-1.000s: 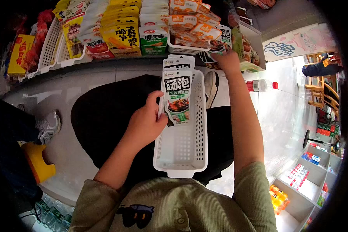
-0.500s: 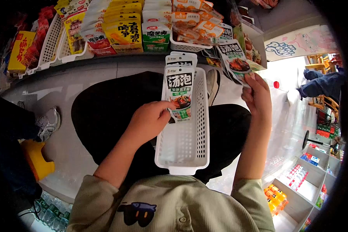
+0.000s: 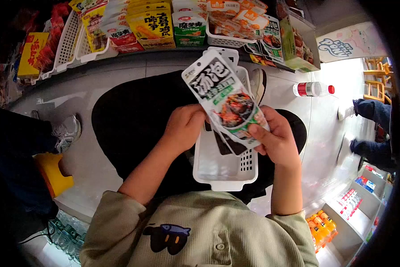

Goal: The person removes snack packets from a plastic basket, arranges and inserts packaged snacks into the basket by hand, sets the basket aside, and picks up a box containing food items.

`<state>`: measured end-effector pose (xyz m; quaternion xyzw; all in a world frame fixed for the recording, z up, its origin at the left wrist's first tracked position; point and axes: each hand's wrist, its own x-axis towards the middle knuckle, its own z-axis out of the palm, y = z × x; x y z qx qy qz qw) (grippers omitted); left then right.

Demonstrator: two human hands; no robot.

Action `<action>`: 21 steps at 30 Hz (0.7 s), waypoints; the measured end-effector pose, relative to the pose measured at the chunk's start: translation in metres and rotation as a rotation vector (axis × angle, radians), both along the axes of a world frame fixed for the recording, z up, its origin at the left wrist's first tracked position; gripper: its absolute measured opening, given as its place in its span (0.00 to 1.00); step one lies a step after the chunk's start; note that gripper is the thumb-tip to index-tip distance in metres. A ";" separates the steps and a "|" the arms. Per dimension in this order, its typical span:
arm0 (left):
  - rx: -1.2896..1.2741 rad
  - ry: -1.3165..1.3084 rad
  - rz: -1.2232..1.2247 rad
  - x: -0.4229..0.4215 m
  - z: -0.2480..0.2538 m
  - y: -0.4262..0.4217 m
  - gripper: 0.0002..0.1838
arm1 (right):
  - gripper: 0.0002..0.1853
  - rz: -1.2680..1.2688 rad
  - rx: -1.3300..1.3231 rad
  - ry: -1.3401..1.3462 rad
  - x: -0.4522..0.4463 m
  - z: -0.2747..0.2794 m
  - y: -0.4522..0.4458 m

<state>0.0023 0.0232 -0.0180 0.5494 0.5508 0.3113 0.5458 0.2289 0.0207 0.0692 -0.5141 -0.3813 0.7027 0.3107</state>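
Observation:
My right hand [image 3: 276,135] pinches the lower end of a few white-and-black snack packets [image 3: 229,102], fanned and tilted over a white perforated basket [image 3: 224,180]. My left hand [image 3: 185,127] is closed at the packets' left edge, its fingertips partly hidden behind them. The basket rests across my lap, its far part covered by the packets. Behind them, the top of another packet [image 3: 229,54] shows at the basket's far end.
A shelf ahead holds yellow packets [image 3: 151,26], green-and-white packets [image 3: 189,27], orange packets [image 3: 235,20] and similar black-and-white packets [image 3: 272,40]. A bottle [image 3: 311,89] lies on the floor at right. People's legs show at left and right, beside a yellow stool [image 3: 55,175].
My right hand has brought packets from the shelf at the right to above the basket. My left hand has shifted slightly up beside them. The bystander's legs at right have moved.

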 end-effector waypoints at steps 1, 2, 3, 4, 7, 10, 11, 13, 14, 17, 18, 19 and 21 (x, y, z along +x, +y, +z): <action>-0.001 0.001 -0.003 0.000 -0.003 -0.001 0.13 | 0.11 0.042 0.014 -0.055 -0.005 0.001 0.002; 0.147 0.057 -0.040 0.000 -0.006 -0.002 0.14 | 0.11 0.039 0.012 -0.055 -0.010 0.000 0.003; 0.295 0.112 -0.077 0.000 -0.010 -0.002 0.14 | 0.11 0.051 0.027 -0.068 -0.013 -0.001 0.005; 0.250 0.070 -0.098 -0.004 -0.011 -0.004 0.18 | 0.11 0.062 0.042 -0.081 -0.017 -0.001 0.006; -0.163 -0.284 0.118 0.001 -0.013 -0.009 0.21 | 0.10 0.065 0.043 -0.212 -0.024 -0.003 0.004; -0.190 -0.315 0.052 -0.004 -0.020 -0.009 0.24 | 0.10 0.074 0.081 -0.299 -0.027 -0.002 0.000; -0.193 -0.315 0.047 -0.003 -0.022 -0.011 0.24 | 0.10 0.095 0.140 -0.339 -0.026 -0.004 -0.002; -0.156 -0.478 0.154 0.004 -0.026 -0.014 0.23 | 0.10 0.163 0.280 -0.524 -0.025 -0.004 -0.003; -0.158 -0.477 0.152 0.006 -0.027 -0.014 0.23 | 0.11 0.236 0.423 -0.706 -0.025 -0.005 -0.004; -0.086 -0.482 0.176 0.010 -0.020 -0.012 0.19 | 0.11 0.315 0.535 -0.960 -0.031 0.001 -0.003; -0.073 -0.431 0.154 0.011 -0.014 -0.012 0.16 | 0.11 0.314 0.532 -0.959 -0.031 -0.002 -0.002; -0.059 -0.380 0.132 0.012 -0.009 -0.011 0.13 | 0.10 0.362 0.636 -0.952 -0.029 -0.006 0.000; -0.082 -0.361 0.098 0.009 -0.004 -0.007 0.11 | 0.10 0.409 0.738 -0.942 -0.030 -0.011 -0.002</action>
